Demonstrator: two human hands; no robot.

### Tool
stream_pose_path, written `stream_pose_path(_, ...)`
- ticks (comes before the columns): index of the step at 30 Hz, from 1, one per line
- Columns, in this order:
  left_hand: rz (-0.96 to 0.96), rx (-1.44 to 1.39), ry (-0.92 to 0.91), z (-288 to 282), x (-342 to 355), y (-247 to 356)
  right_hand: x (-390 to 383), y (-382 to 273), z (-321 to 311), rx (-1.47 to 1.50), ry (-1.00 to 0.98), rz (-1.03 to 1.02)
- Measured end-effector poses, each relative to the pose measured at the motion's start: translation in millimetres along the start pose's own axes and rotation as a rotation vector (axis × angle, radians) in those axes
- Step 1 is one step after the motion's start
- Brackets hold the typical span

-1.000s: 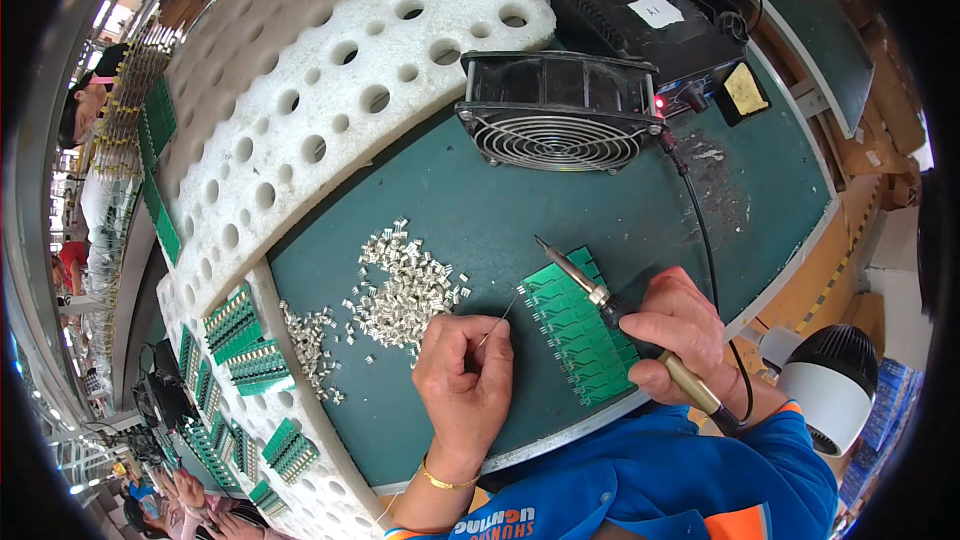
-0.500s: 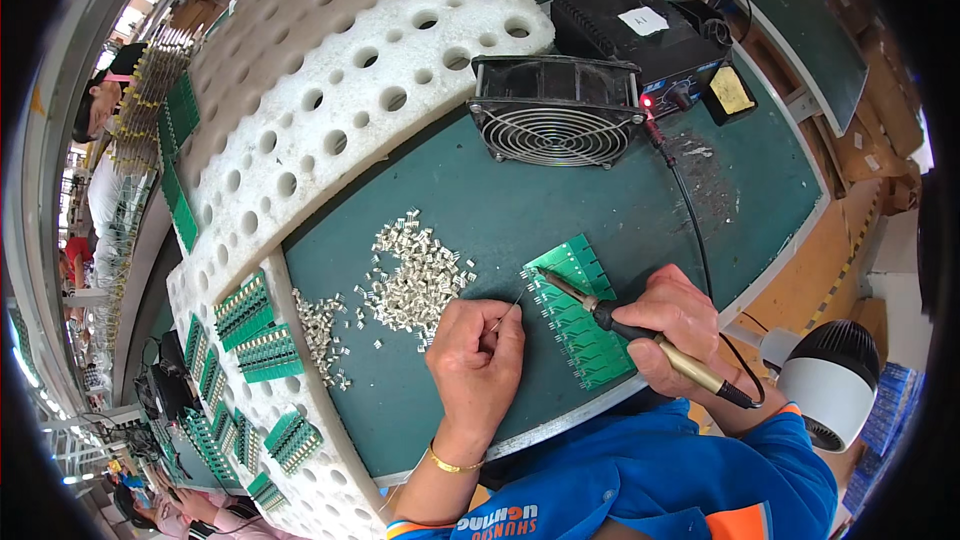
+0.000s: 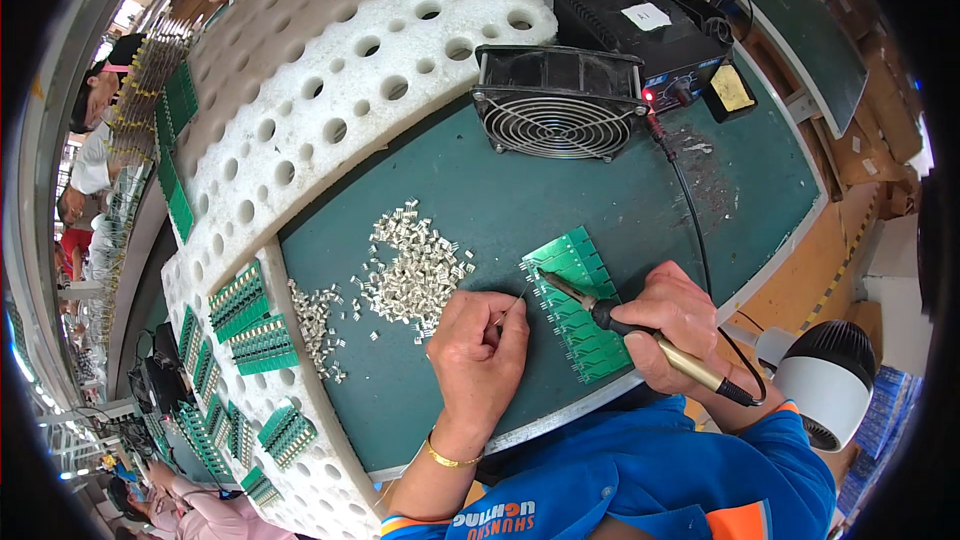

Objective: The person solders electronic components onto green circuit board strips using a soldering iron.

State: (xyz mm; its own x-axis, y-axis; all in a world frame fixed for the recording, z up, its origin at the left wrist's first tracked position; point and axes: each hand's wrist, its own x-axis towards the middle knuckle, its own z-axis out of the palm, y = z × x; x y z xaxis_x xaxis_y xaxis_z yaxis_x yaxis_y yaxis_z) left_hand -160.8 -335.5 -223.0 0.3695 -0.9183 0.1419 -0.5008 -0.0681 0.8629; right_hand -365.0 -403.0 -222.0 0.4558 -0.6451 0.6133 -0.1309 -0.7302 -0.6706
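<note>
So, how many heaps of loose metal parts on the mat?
2: the larger heap just beyond the left hand, and a smaller heap left of it, alongside the white foam. Stray pieces lie between.

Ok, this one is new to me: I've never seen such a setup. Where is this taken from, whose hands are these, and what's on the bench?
There is no robot here, just a person's bare hands. The view comes from the left of two fisheye cameras worn on the head, looking down; the wide lens bends straight edges. The right hand holds a soldering iron, its tip over the green circuit board. The left hand pinches a thin wire at the board's left edge. On the dark green tabletop are a heap of small silvery parts, a black fan and a black soldering station. White foam with round holes stretches along the left.
</note>
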Motion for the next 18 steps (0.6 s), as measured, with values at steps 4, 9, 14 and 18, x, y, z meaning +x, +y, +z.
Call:
stream_pose_path(4, -0.005, -0.022, -0.004, 1.3, -2.0, -1.9, 1.1, -2.2, 0.0, -0.014, -0.017, 0.000)
stream_pose_path(9, 0.028, 0.000, 0.001, 2.4, -1.7, -1.5, 0.9, -3.9, 1.3, -0.023, -0.016, 0.006)
stream_pose_path(14, 0.041, -0.001, 0.008, 4.4, -1.3, -3.2, 1.0, -3.3, 2.3, -0.036, -0.001, 0.005)
stream_pose_path(18, 0.049, 0.000, 0.010, 4.7, -1.7, -4.8, 1.1, -1.9, 3.0, -0.035, -0.008, -0.004)
